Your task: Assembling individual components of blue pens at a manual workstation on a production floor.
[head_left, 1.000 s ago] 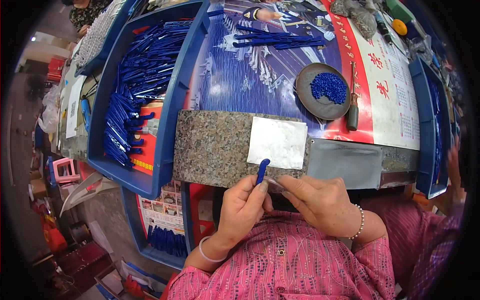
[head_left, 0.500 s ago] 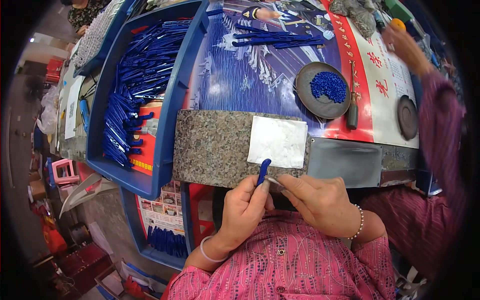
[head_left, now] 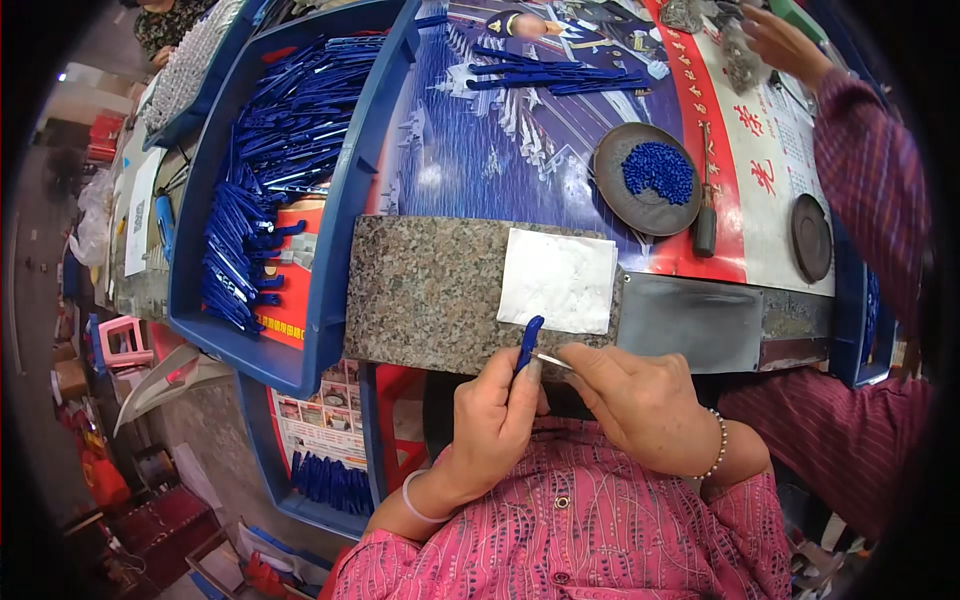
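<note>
My left hand (head_left: 488, 418) pinches a slim blue handle-like piece (head_left: 530, 338) with a curved, rounded tip pointing up. In my right hand (head_left: 648, 408) is a thin metal tool (head_left: 552, 360), its shaft reaching to the side of the blue piece. Most of the tool and the lower end of the piece are hidden by my fingers. Just beyond the piece, a folded white paper cloth (head_left: 558, 282) lies on the speckled stone slab (head_left: 425, 290).
A large blue tray (head_left: 328, 250) of similar blue pieces stands left; a lower tray (head_left: 262, 440) holds more. Ahead are loose blue pieces (head_left: 560, 76), a round dish (head_left: 612, 190) of small blue parts and a screwdriver (head_left: 705, 230). A co-worker's hand (head_left: 785, 45) is at upper right.
My hands stay nearly in place, with the tool still against the blue piece. The co-worker's hand has moved up and left, away from the orange item it was beside.
</note>
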Available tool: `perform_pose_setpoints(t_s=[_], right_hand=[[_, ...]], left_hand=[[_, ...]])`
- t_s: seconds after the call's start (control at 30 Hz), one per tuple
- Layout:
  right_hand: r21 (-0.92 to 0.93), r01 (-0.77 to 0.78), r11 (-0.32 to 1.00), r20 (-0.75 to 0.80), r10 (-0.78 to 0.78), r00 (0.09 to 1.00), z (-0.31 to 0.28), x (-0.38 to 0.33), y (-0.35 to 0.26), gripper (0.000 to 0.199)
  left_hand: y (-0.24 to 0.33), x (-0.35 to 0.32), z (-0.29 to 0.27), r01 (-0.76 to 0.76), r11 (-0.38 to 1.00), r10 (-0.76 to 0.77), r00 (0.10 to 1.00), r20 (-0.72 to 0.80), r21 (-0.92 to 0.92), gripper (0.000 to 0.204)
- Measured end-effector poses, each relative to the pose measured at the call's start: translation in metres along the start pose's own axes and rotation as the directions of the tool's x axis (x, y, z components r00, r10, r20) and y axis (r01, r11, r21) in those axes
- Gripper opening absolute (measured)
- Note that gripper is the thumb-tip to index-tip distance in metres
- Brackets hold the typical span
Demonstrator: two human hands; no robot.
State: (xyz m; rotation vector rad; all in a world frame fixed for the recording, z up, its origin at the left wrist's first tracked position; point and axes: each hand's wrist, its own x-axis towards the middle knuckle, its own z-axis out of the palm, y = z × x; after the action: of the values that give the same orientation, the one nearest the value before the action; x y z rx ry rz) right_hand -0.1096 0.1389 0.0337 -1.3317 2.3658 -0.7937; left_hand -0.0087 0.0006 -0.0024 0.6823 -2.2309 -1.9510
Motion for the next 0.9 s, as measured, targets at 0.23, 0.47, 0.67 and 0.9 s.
perform_pose_setpoints(t_s=[0.23,0.47,0.67,0.9], right_hand=[[-0.021,-0.028,0.999,0.047,0.029,0.999,-0.0015,0.0021,-0.0039,0.026],[-0.046,-0.028,0.999,0.046,0.031,0.998,-0.0002,0.0031,-0.0057,0.027],[-0.040,-0.031,0.999,-0.002,0.031,1.000,0.0019,0.0020,-0.0069,0.027],[-0.091,-0.063,0.994,0.030,0.066,0.997,0.0055,0.0022,-0.0097,0.024]], left_hand=[[-0.0041,-0.0011,-0.0012,-0.025,1.000,0.025,1.000,-0.004,0.005,0.015],[-0.0039,-0.0001,-0.0043,0.040,0.997,-0.037,0.999,0.038,-0.060,0.016],[-0.0044,0.0005,-0.0019,-0.017,0.999,0.018,1.000,0.025,-0.036,0.016],[-0.0037,-0.0006,-0.0051,0.004,0.999,-0.002,1.000,0.024,-0.051,0.015]])
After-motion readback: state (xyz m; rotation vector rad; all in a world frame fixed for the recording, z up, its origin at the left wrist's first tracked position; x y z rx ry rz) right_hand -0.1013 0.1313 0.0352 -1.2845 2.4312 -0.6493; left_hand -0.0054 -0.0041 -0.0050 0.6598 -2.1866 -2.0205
